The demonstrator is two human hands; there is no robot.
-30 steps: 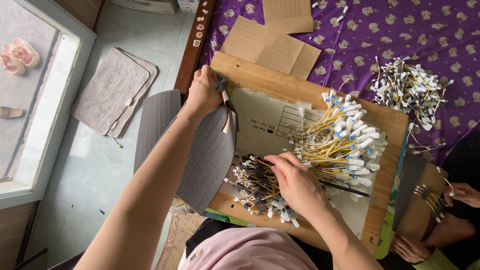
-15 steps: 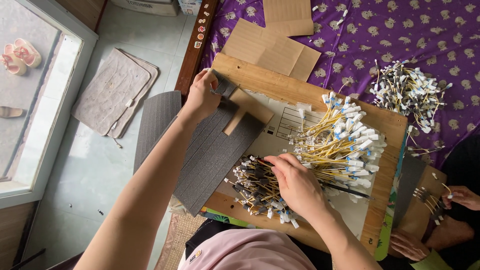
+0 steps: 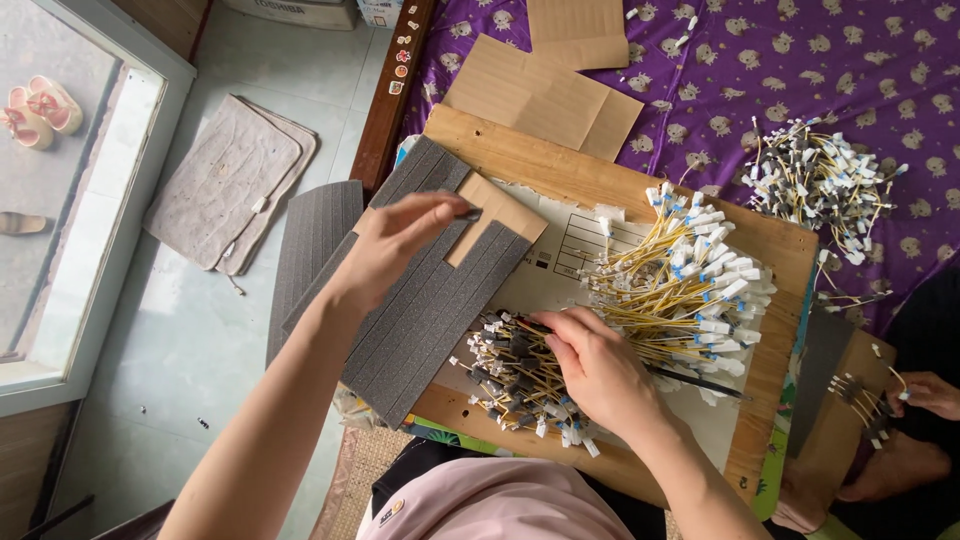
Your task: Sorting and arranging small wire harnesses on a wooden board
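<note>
A: What is the left hand (image 3: 395, 245) doing?

B: Its grip is pinched on the top edge of a dark grey ribbed foam sheet (image 3: 430, 300), which lies tilted across the wooden board (image 3: 520, 160), from ten o'clock towards seven o'clock. A brown cardboard piece (image 3: 495, 212) sits on the sheet just beside the fingers.

A: And the right hand (image 3: 600, 370)?

B: It rests palm down at six o'clock on a pile of yellow wires with dark ends (image 3: 510, 370), fingers curled into it; whether it pinches any wire, I cannot tell.

A: What else is around?

B: A bundle of yellow wires with white ends (image 3: 690, 290) lies at three o'clock on the board. Another heap (image 3: 820, 185) lies on the purple cloth (image 3: 800, 60) at two o'clock. Another person's hand (image 3: 925, 390) is at the right edge.
</note>
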